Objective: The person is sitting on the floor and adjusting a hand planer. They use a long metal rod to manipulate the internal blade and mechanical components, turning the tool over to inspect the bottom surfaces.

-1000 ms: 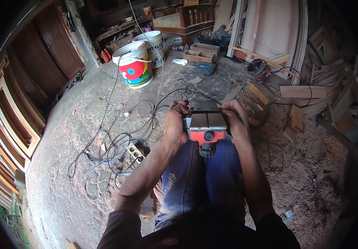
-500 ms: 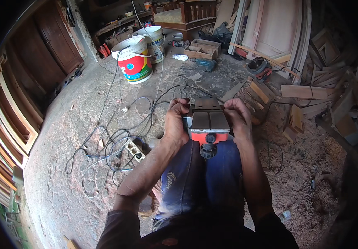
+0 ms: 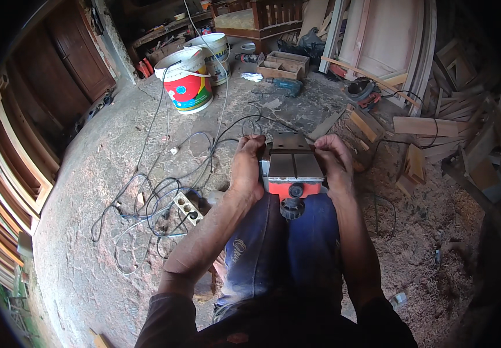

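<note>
An electric hand planer [image 3: 294,168] rests bottom up over my thighs, its flat grooved metal sole facing me. Its red body end and black round knob point toward me. My left hand [image 3: 247,168] is closed around its left side, the fingertips curled near the gap between the two sole plates. My right hand [image 3: 335,168] grips the opposite side, thumb and fingers bent near the same gap. The undersides of the planer and part of the fingers are hidden.
Tangled cables and a power strip [image 3: 188,207] lie on the floor to the left. Two paint buckets [image 3: 188,81], a teal drill [image 3: 285,87] and a wooden box [image 3: 282,66] stand ahead. Wood offcuts [image 3: 424,127] and shavings [image 3: 430,232] spread on the right; frames [image 3: 15,156] lean at left.
The planer has turned and tilted slightly in my hands. The fingers of my right hand have shifted a little; both hands stay on its sides.
</note>
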